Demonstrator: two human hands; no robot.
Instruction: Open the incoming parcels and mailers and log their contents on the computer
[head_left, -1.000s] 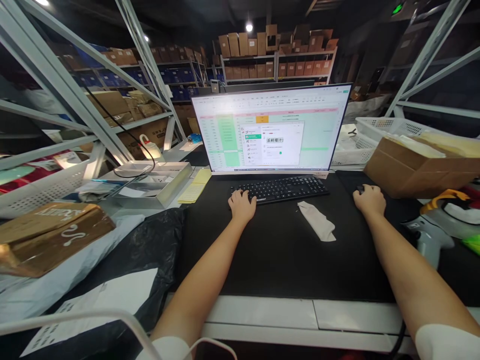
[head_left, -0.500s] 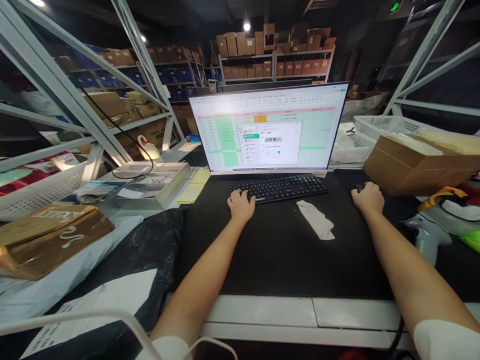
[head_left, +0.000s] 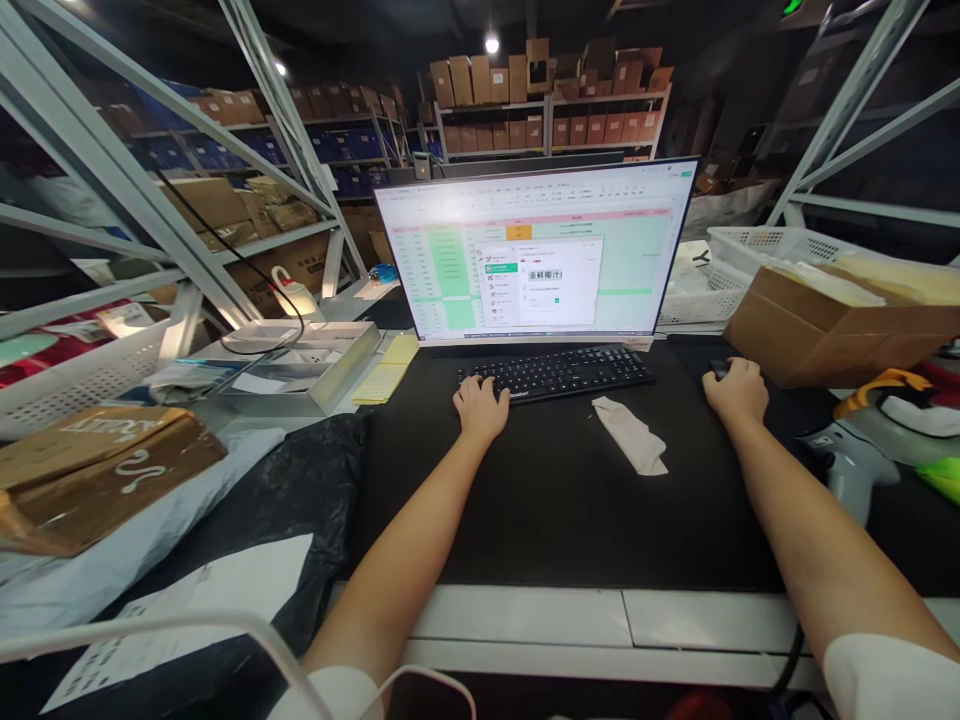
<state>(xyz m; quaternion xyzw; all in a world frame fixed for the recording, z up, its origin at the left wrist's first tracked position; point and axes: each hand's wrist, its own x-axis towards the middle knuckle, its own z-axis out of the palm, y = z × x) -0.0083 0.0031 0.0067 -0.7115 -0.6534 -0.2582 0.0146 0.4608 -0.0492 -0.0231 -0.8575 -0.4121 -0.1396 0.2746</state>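
Observation:
My left hand [head_left: 481, 408] rests on the left end of a black keyboard [head_left: 577, 373], its fingers spread over the keys. Far to the right, my right hand [head_left: 736, 390] is wrapped round a dark computer mouse [head_left: 718, 368], most of which the hand covers. Behind the keyboard stands a monitor [head_left: 645, 270] with a spreadsheet and a smaller chat window on its screen. A crumpled white tissue [head_left: 630, 436] lies between my arms on the black desk mat [head_left: 585, 520].
At right, a grey barcode scanner [head_left: 851, 460] sits near my forearm, before an open cardboard box [head_left: 832, 330]. White baskets [head_left: 787, 243] stand behind. On the left are yellow note sheets [head_left: 388, 370], a grey tray [head_left: 322, 385], a brown parcel [head_left: 105, 475] and a black plastic bag [head_left: 315, 480].
The view has shifted very slightly. Both hands stay where they were, on the keyboard and the mouse, and nothing else has visibly moved.

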